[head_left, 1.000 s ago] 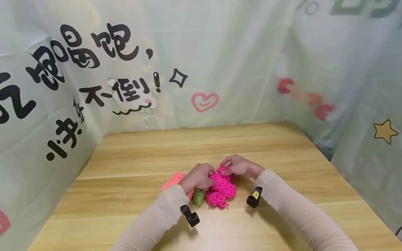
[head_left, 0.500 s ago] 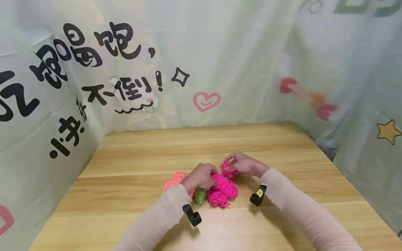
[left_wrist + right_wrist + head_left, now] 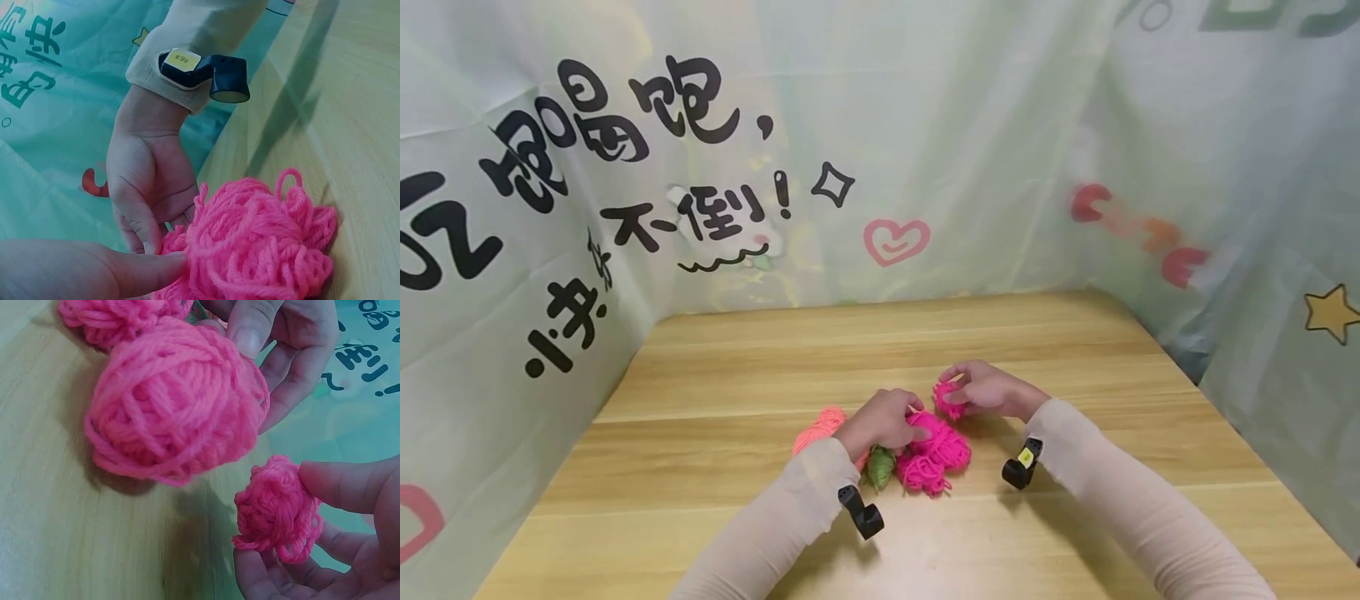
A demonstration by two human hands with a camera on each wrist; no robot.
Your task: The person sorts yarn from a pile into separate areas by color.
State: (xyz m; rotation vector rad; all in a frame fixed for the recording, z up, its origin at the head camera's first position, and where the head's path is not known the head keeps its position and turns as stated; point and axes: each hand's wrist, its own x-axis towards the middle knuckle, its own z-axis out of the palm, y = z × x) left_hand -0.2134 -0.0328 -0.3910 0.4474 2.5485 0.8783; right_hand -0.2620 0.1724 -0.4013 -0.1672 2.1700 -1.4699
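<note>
Pinching a small pink ball [image 3: 275,509] between thumb and fingers, the right hand [image 3: 992,392] holds it just beyond a large pink ball [image 3: 169,400] of yarn, with a gap between the two. The left hand [image 3: 883,421] grips the large ball from the side, thumb laid against the strands. Another pink lump [image 3: 923,476] sits against the large ball on the side nearer the person. Left of these is a green bundle [image 3: 880,468], and beyond it, partly hidden by the left wrist, orange yarn [image 3: 815,435]. The yarn lies near the middle of the wood-grain surface [image 3: 1037,533]. Pale sleeves [image 3: 1120,483] cover both forearms. Behind hangs a light cloth [image 3: 1000,125] printed with dark lettering and a heart [image 3: 897,242].
</note>
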